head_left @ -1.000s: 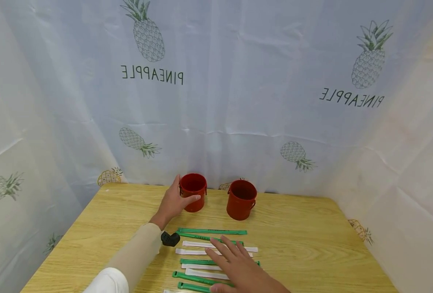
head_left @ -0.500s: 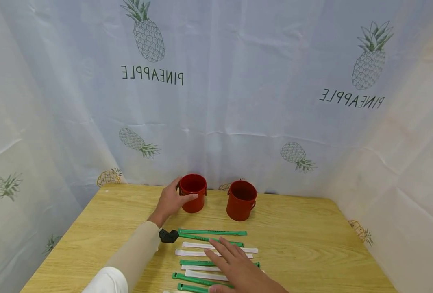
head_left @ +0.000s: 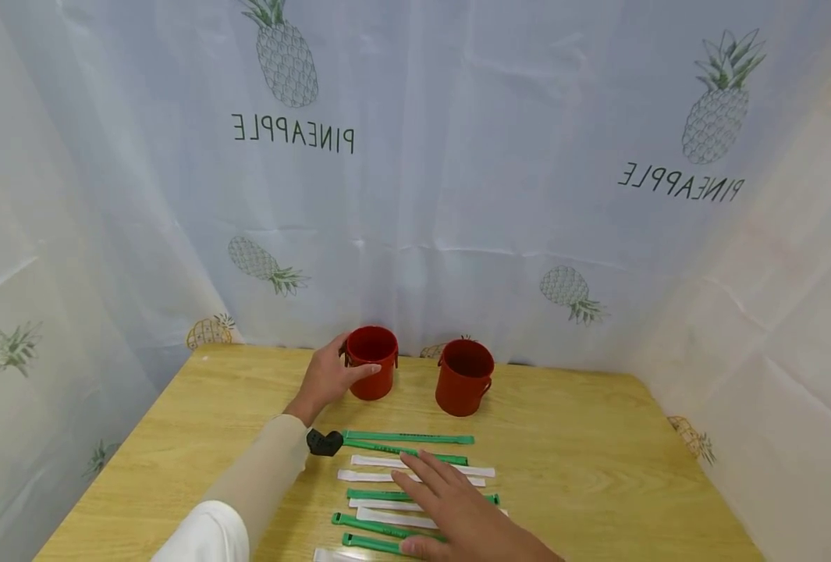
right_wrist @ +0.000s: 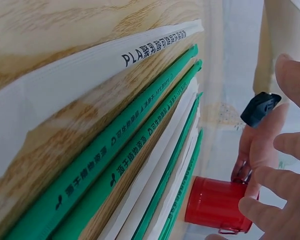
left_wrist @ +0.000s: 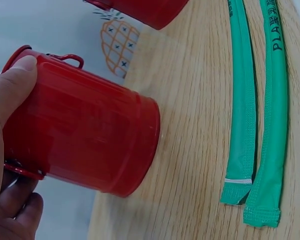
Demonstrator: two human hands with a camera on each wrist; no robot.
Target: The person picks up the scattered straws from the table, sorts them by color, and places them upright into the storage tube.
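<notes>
My left hand (head_left: pixel 325 380) grips a small red metal bucket (head_left: pixel 376 384) with side handles, standing upright at the back of the table. In the left wrist view, the thumb (left_wrist: pixel 17 80) lies on the bucket's side by the rim, and the other fingers are round its far side. A second red bucket (head_left: pixel 461 388) stands to its right. Nearer me lie several paper-wrapped straws in a loose stack of rows, some green (head_left: pixel 408 437), some white (head_left: pixel 369 476). My right hand (head_left: pixel 460 515), fingers spread and holding nothing, hovers over the right part of the straws.
The wooden table (head_left: pixel 584 460) ends at the back against a white curtain (head_left: pixel 415 195) printed with pineapples, which also hangs on both sides. A black wrist device (head_left: pixel 325 442) on the left arm sits near the left ends of the farthest green straws.
The head view has tipped slightly downward, so everything appears a little higher. Both hands keep their places, the left at the bucket and the right over the straws.
</notes>
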